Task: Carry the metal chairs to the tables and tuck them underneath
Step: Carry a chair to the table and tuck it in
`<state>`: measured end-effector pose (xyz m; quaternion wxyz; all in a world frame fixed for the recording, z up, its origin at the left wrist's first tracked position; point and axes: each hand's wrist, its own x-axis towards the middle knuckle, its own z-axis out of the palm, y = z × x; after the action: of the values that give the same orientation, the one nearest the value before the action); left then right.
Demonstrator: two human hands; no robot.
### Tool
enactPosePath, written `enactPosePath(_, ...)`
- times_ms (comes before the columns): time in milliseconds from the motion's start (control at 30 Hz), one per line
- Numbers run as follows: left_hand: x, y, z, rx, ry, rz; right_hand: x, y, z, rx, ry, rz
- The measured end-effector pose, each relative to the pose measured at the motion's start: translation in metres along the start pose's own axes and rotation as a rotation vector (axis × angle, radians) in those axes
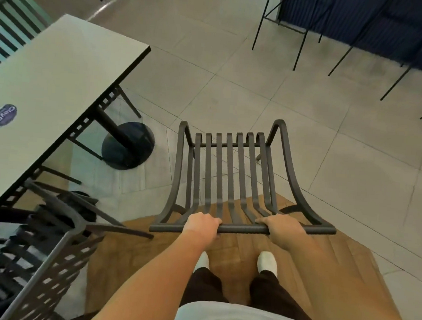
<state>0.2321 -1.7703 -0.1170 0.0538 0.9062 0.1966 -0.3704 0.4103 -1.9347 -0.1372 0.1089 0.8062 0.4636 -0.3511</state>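
— Two hands on one item? 
— Yes: left hand and right hand both wrapped round the top rail of the slatted metal chair, out on the floor right of the table. 
— Hidden parts? 
— Chair legs mostly out of sight; second chair cut off at left. 
— Markings? 
— Round sticker on the tabletop, upside down, text blurred.
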Motion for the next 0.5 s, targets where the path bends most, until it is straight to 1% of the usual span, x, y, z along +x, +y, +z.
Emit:
enactPosePath(133,0.003,0.015,-0.006,-0.12,0.036,-0.134,0.021,0.019,-0.023,-0.076,0.014,-0.125)
enactPosePath(333,0.002,0.058,-0.01,-0.296,0.021,-0.325,0.036,0.049,-0.046,-0.201,-0.024,-0.302)
enactPosePath(500,-0.003,0.096,-0.003,-0.392,0.011,-0.403,0.037,0.068,-0.052,-0.299,-0.047,-0.415)
